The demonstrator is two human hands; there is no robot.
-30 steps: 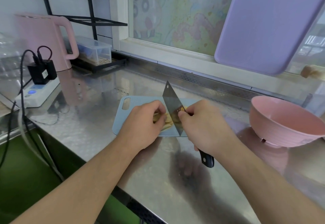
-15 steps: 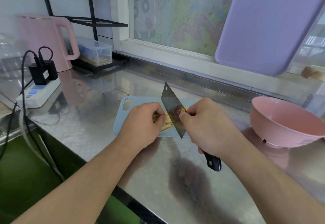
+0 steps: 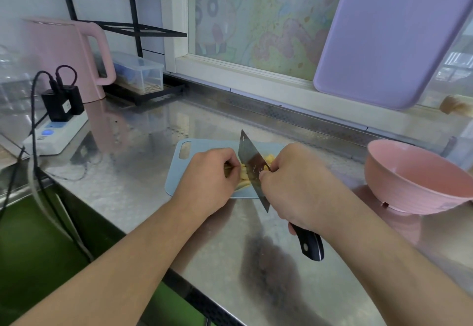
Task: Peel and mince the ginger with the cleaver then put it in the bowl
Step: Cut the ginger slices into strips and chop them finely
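Stainless-steel counter (image 3: 143, 190) with a dull, reflective sheet top carries everything. Against the window leans a large lilac plastic board (image 3: 389, 31) with rounded corners. At far left stands a pale pink electric kettle (image 3: 64, 56) with a big loop handle, and beside it a clear lidded plastic box (image 3: 139, 73) sits on a black wire rack. A white power strip (image 3: 55, 133) with black plugs lies in front of the kettle.

To the right, well apart from the cutting, sits a wide pink ribbed bowl (image 3: 414, 179). A small light-blue plastic chopping board (image 3: 179, 172) with a handle slot lies mid-counter. On it stands a steel cleaver (image 3: 252, 167) with a black riveted handle, its edge down across the ginger, its blade running from the board's far side toward the person.

The right hand (image 3: 294, 185) grips the cleaver's handle, fingers curled round it with the thumb at the blade. The left hand (image 3: 210, 177), fingers bent, pinches the pale yellow peeled ginger pieces (image 3: 243, 173) on the board, knuckles just beside the blade.
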